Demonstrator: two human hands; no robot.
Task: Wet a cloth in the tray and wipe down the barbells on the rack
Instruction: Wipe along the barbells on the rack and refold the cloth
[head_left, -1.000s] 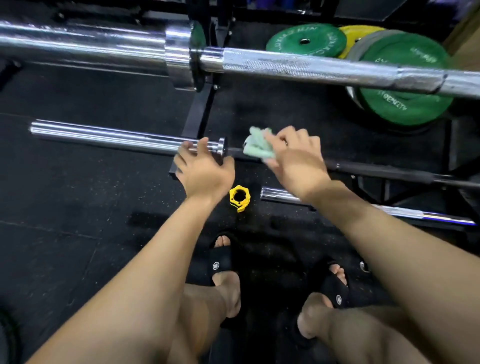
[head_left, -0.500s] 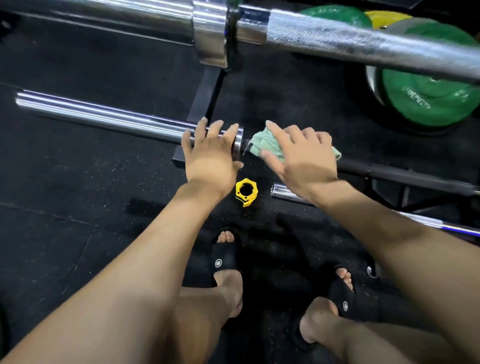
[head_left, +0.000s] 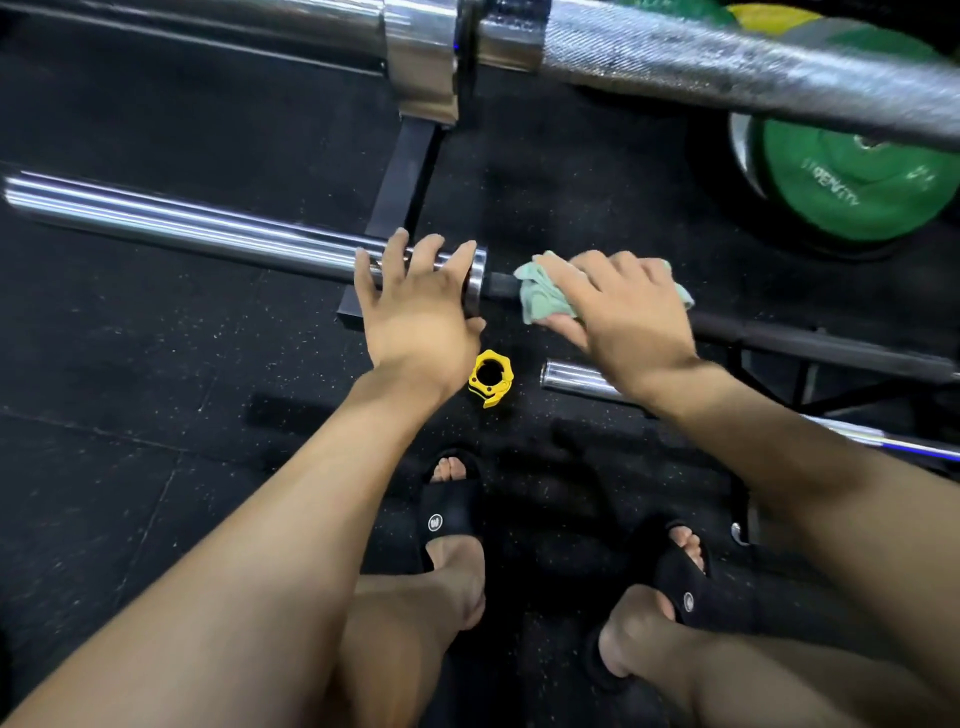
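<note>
Right hand (head_left: 631, 317) first: from the head view, the only one I have, I see it grasping a pale green cloth (head_left: 543, 301) and holding it down over the dark shaft of the lower barbell (head_left: 208, 231), just to the right of the collar where the chrome sleeve ends. My left hand (head_left: 421, 312) lies on that sleeve's inner end, fingers fairly straight over the top and the thumb below, steadying the bar more than clenching it.

That bar sits low on the black rack (head_left: 410, 171). An upper barbell (head_left: 727, 67) crosses the top of the view, closer to the camera, and a third bar's chrome end (head_left: 576, 376) shows under my right wrist. A yellow clip (head_left: 489, 378) lies on the floor just below my left hand, and green plates (head_left: 852, 192) lean at the far right.

As I judge it, the wiping is under way on the lower bar's shaft near the collar. I cannot tell whether the cloth is wet, and no tray is in view. I see nothing to show which bars are already cleaned, so I would count the remaining shaft, the sleeve and the other bars as still to do.
</note>
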